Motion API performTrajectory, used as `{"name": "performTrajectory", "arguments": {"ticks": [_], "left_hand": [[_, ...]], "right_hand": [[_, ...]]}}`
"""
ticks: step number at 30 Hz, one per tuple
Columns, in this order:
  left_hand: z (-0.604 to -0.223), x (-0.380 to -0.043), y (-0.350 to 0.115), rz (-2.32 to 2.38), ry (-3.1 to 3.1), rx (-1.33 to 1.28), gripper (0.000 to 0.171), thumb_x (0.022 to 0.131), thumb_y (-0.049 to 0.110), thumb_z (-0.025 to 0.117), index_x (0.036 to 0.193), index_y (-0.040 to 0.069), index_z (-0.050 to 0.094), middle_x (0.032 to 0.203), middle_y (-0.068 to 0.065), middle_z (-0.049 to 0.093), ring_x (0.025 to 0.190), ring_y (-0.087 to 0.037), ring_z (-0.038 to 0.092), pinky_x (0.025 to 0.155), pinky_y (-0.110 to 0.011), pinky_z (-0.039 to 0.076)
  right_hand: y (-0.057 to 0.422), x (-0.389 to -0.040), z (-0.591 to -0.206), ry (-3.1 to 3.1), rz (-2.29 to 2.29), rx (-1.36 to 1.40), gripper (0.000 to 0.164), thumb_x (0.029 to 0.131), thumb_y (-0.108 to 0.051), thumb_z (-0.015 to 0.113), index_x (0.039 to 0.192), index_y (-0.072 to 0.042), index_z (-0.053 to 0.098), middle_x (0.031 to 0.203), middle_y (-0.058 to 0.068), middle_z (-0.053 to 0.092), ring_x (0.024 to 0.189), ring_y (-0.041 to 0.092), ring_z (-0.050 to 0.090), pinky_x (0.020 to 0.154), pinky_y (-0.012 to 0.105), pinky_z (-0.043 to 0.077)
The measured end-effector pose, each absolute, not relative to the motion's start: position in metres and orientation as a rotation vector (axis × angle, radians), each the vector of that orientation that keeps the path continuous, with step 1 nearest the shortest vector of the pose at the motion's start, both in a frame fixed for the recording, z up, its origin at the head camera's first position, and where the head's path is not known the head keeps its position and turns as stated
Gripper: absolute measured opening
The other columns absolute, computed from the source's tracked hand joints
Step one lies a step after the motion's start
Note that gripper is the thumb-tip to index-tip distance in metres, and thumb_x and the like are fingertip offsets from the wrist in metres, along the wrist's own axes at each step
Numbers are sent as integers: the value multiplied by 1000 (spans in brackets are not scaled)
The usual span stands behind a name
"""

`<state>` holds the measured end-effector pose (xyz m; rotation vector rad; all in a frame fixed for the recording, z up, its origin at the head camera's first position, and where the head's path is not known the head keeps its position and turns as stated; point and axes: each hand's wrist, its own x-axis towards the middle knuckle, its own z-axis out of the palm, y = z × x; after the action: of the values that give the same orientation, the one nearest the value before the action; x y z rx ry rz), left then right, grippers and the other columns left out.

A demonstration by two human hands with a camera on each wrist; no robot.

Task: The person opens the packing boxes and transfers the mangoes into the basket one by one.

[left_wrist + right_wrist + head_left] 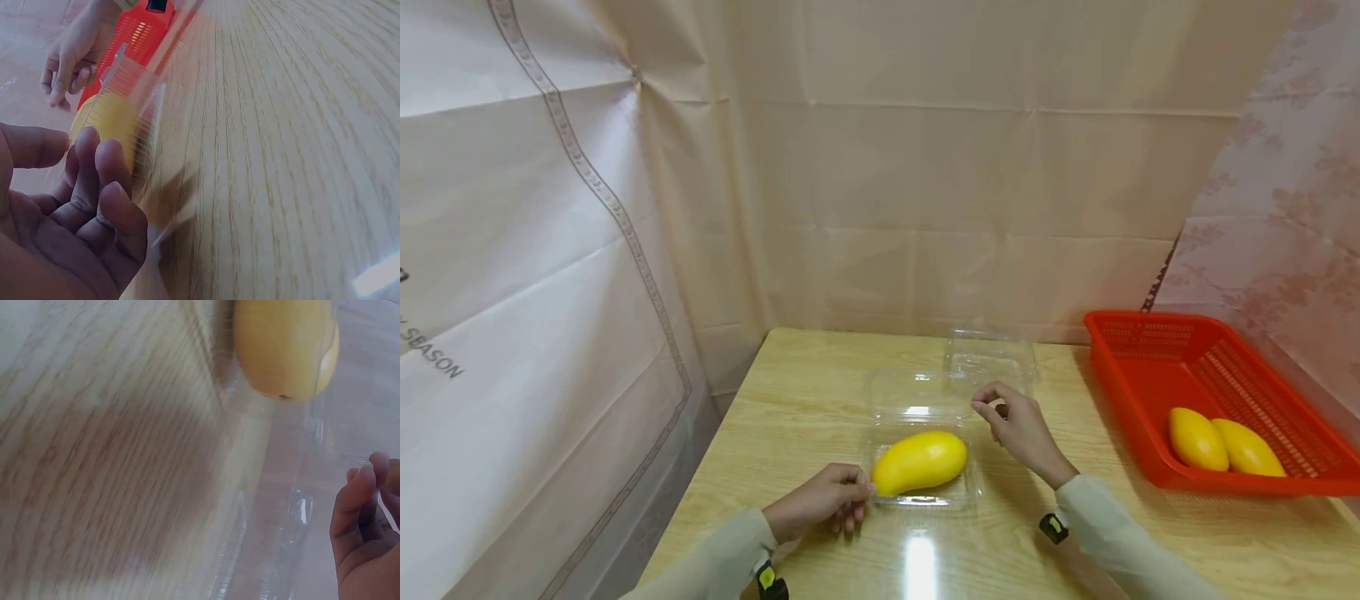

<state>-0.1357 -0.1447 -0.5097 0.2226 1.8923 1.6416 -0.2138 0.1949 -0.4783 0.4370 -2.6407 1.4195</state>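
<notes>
The left hand [822,502] pinches the near-left corner of a clear plastic container [917,502] between thumb and forefinger, its other fingers loosely bent; the right hand [1021,429] has thumb and forefinger pressed together on the edge of the raised lid [917,393]. Between the hands, inside the container, lies one mango [922,461]: smooth, glossy, evenly bright yellow, long and slightly curved, its narrower end toward eight o'clock and its rounder end toward two. At one o'clock from the container sits a second clear container [988,364]. At three o'clock, well apart, a red slotted basket [1168,383] holds two more yellow mangoes [1198,439] side by side, making three in all. Everything rests on a pale wood-grain table [790,392], with a bright reflection at six o'clock. Creased beige sheeting [887,167] hangs at twelve, a whitish printed sheet [497,250] at ten, and pinkish patterned sheeting [1300,183] at two.
</notes>
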Motion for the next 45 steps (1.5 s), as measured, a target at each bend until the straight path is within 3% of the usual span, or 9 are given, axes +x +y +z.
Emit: {"name": "performTrajectory", "arguments": {"ticks": [7, 22, 32, 45], "left_hand": [[-507, -136, -145, 1635, 1896, 218, 26, 103, 25, 63, 89, 4, 59, 74, -5, 64, 57, -13, 57, 50, -23, 42], [-505, -134, -146, 1633, 1882, 220, 27, 103, 25, 63, 86, 6, 58, 74, -5, 63, 57, -13, 55, 49, -23, 41], [-506, -134, -145, 1634, 1876, 193, 24, 103, 23, 63, 87, 5, 58, 73, -5, 62, 56, -13, 57, 48, -22, 42], [-508, -134, -146, 1623, 1886, 201, 27, 103, 25, 63, 86, 6, 58, 72, -4, 63, 54, -13, 56, 45, -22, 42]], "right_hand": [[194, -222, -487, -2660, 1448, 387, 8, 102, -17, 67, 107, -11, 67, 97, 18, 66, 47, 12, 50, 42, 22, 38], [189, -233, -496, -2736, 1444, 438, 19, 98, -3, 69, 116, 0, 62, 96, 11, 66, 49, 17, 52, 42, 24, 43], [187, -239, -504, -2759, 1467, 415, 23, 96, -4, 71, 118, 0, 63, 93, 10, 68, 53, 32, 58, 42, 25, 44], [184, -244, -506, -2808, 1493, 376, 26, 98, -4, 69, 123, 2, 64, 92, 9, 67, 53, 27, 56, 43, 25, 43]]}}
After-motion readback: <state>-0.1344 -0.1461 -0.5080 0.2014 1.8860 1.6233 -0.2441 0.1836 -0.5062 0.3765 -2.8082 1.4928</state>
